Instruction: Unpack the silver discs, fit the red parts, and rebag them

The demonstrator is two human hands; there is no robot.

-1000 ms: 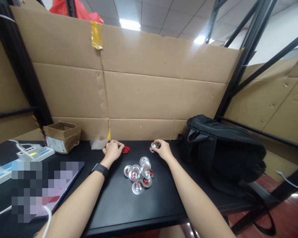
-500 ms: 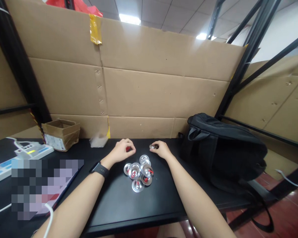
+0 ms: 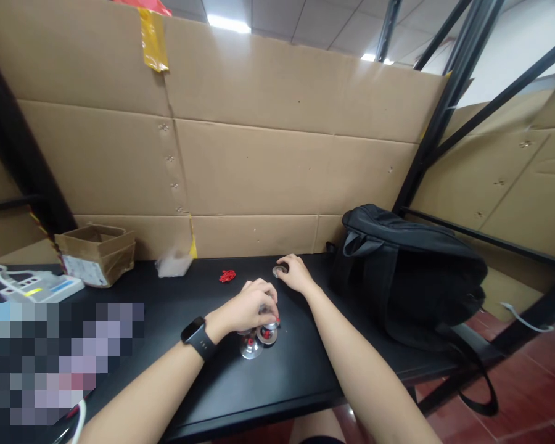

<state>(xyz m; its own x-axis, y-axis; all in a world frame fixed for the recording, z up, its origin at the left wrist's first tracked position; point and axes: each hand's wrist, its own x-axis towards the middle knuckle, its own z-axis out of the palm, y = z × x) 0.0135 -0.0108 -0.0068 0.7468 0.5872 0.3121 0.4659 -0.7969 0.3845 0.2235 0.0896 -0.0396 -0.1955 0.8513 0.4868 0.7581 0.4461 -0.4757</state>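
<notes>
Discs (image 3: 251,349) under the left hand (image 3: 250,302) leave bare tabletop (image 3: 222,391) before the front edge (image 3: 259,419).

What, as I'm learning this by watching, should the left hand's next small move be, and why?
Probably pinch one of the metal discs and lift gently: the left hand is curled over them, they lie crowded together, and the right hand holds another disc apart from that cluster.

No legible text, carton label (image 3: 87,271) apparently blurred
</notes>
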